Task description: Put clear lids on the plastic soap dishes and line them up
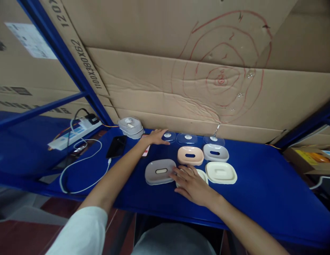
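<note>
My left hand reaches to the back of the blue table, its thumb and fingers apart at the left end of a clear oval lid. Whether it touches the lid I cannot tell. With fingers spread, my right hand rests over a cream oval tray, partly hiding it. Its fingertips come to the right edge of a grey soap dish. Behind that hand sits a peach soap dish frame with a slot. To its right are a lilac one and another cream tray.
Two more clear lids line the back edge. A lidded grey soap dish stands at back left. Nearby lie a black phone, a second phone under my left forearm, a white cable and a power strip.
</note>
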`<state>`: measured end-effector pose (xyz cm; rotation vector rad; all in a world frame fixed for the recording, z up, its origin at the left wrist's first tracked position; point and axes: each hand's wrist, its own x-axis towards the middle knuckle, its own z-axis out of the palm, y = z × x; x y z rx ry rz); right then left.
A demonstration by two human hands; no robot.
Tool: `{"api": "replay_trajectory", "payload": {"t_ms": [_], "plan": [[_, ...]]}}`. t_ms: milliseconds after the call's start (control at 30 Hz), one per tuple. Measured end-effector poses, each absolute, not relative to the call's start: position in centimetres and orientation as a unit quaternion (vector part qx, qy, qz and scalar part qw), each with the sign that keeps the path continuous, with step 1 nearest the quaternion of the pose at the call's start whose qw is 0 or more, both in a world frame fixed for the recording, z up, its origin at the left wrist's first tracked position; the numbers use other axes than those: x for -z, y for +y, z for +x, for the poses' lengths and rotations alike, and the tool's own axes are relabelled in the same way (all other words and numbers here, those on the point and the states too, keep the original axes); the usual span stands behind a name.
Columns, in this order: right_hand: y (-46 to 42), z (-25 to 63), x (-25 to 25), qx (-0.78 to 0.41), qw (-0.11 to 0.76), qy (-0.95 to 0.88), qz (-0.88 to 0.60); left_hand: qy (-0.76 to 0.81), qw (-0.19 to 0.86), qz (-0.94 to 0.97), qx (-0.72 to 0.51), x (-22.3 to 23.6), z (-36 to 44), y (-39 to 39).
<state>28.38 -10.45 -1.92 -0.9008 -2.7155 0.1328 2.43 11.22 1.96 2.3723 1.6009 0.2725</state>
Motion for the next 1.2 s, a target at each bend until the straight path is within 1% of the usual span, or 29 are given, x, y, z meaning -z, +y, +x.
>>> {"api": "replay_trajectory", "payload": {"t_ms": [133,267,333,400,500,633,833,1067,1200], "plan": [[-10.6,28.5,2.0,-0.051,0.141,-0.939,-0.309,0.573,0.105,0.803,-0.126,-2.9,2.2,9.0],[-10.6,28.5,2.1,-0.067,0.172,-0.937,-0.295,0.554,0.093,0.811,-0.164,-3.6,0.4,1.7],[-10.5,28.6,1.8,-0.065,0.198,-0.926,-0.315,0.52,0.091,0.829,-0.187,-2.8,-0.3,-2.9],[-10.2,28.7,1.5,-0.053,0.225,-0.907,-0.352,0.519,0.107,0.829,-0.177,-1.6,-0.4,-6.8],[-10.0,28.9,1.4,-0.042,0.239,-0.892,-0.381,0.525,0.126,0.827,-0.156,0.0,0.3,-9.8],[-10.0,28.9,2.2,-0.043,0.225,-0.903,-0.363,0.513,0.132,0.835,-0.151,0.3,1.3,-9.4],[-9.8,29.0,2.8,-0.044,0.216,-0.903,-0.368,0.529,0.098,0.833,-0.13,-0.4,2.0,-8.7],[-9.8,28.9,2.6,-0.052,0.205,-0.902,-0.377,0.532,0.066,0.836,-0.121,0.8,2.2,-9.1],[-9.8,28.9,2.4,-0.059,0.198,-0.896,-0.392,0.516,0.046,0.847,-0.12,1.4,1.5,-7.3]]}}
